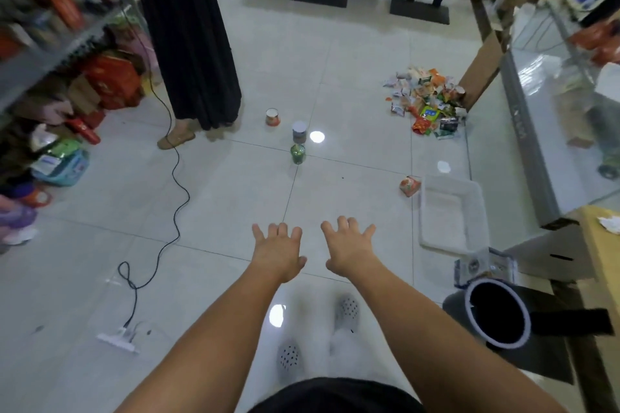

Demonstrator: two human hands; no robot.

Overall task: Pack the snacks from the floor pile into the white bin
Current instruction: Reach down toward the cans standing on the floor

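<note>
1. Head view: left hand (278,251) and right hand (349,250) out in front over the floor tiles (235,198), fingers spread wide, holding nothing.
2. Snack pile (424,104) far ahead on the right, beside a cardboard flap (479,74). White bin (453,214) nearer, on the floor to the right, seemingly with nothing inside. One red snack packet (410,186) just beside its far corner.
3. Looks like the very start: nothing packed yet.
4. Next, probably: step right, bend down, grab packets, drop them into the bin.
5. Hard to make out: packet names, too small and blurry; shelves (50,43) on the left, all smeared; bin's near corner by a clear box (483,266), touching or not, cannot tell.
</note>
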